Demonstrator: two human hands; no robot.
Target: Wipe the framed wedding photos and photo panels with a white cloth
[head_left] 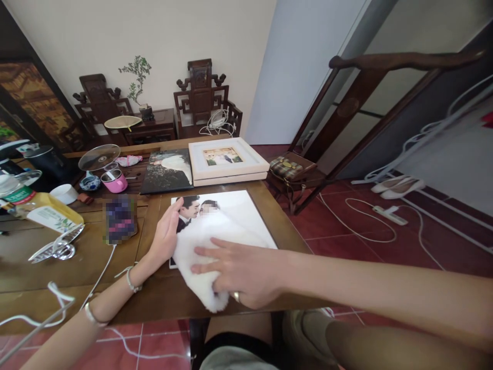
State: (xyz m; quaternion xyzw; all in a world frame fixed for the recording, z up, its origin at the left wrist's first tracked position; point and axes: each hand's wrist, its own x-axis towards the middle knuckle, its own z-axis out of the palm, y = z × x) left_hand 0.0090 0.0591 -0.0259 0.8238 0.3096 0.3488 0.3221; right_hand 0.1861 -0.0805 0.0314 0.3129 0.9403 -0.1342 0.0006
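Observation:
A photo print (248, 210) showing two people lies flat near the front edge of the wooden table. Over its lower part is spread a fluffy white cloth (192, 257), which hides much of the picture. My right hand (241, 272), with a ring on one finger, presses down on this cloth from the right; its fingers are apart on top and the lower ones curl into the bunched fabric. My left hand (165, 234) rests on edge against the print's left side, fingers stretched out and holding nothing.
Behind the print are a dark photo panel (167, 172) and stacked white picture frames (231, 172). Left stand a pink cup (114, 182), an oil-coloured bottle (50, 208), a silver claw clip (57, 249) and a pixelated device (120, 218) with a white cable. A wooden chair (352, 103) holds a plaid bag (285, 167).

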